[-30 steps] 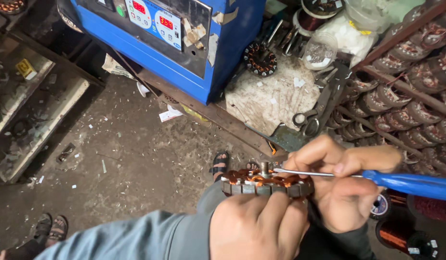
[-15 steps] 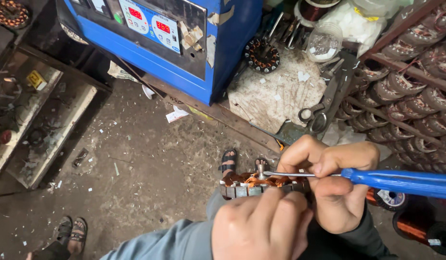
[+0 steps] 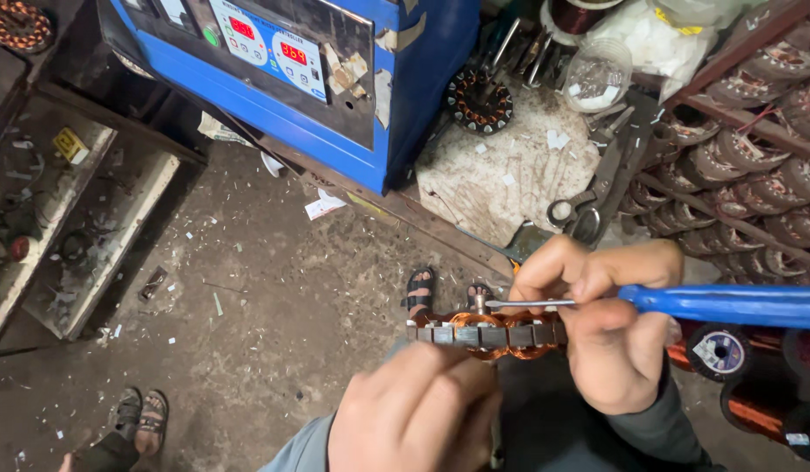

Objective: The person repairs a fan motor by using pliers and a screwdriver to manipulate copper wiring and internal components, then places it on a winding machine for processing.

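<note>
Held in mid-air above the floor, our left hand (image 3: 414,411) closed around the copper-wound stator (image 3: 485,333) and our right hand (image 3: 610,336) gripping the blue-handled screwdriver (image 3: 685,303): we judge a slipped tip could nick the windings.

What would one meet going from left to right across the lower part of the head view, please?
Sandalled feet → left hand → copper-wound stator → right hand → blue screwdriver handle.
</note>
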